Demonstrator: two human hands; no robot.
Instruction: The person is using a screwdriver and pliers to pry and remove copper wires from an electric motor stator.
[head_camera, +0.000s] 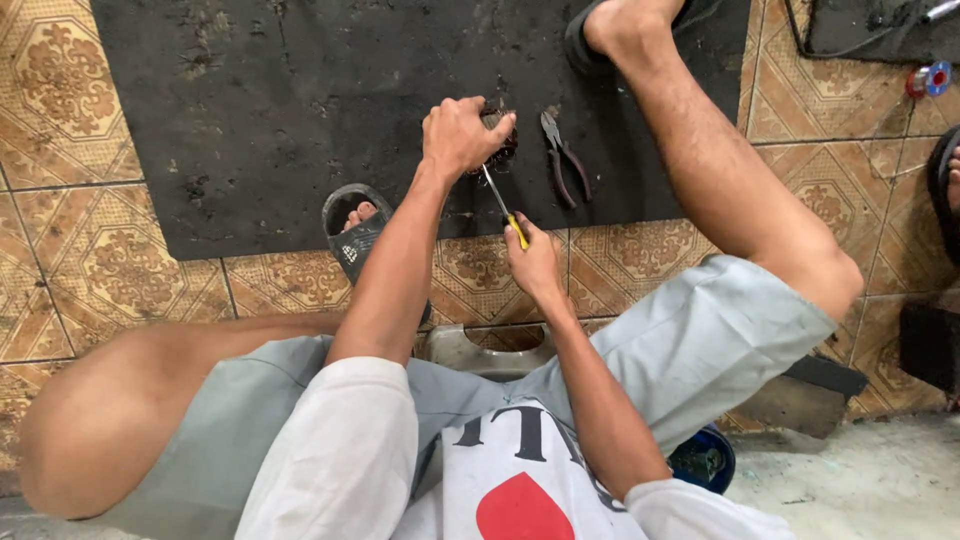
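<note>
Your left hand (458, 135) closes its fingers over a small dark round metal part (497, 140) that sits on the black rubber mat (270, 110). Your right hand (535, 265), off the mat's near edge, grips a slim screwdriver with a yellow handle (505, 208), its tip reaching the part. Red-handled pliers (565, 160) lie on the mat just beside the part.

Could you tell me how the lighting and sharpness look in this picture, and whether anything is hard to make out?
Head view: soft, even light, with no glare on the black mat; the left hand and the right hand with its screwdriver are fairly sharp; the dark part under the left hand is too shadowed to identify; the pliers read clearly; wide-angle stretch shows at the knees.
</note>
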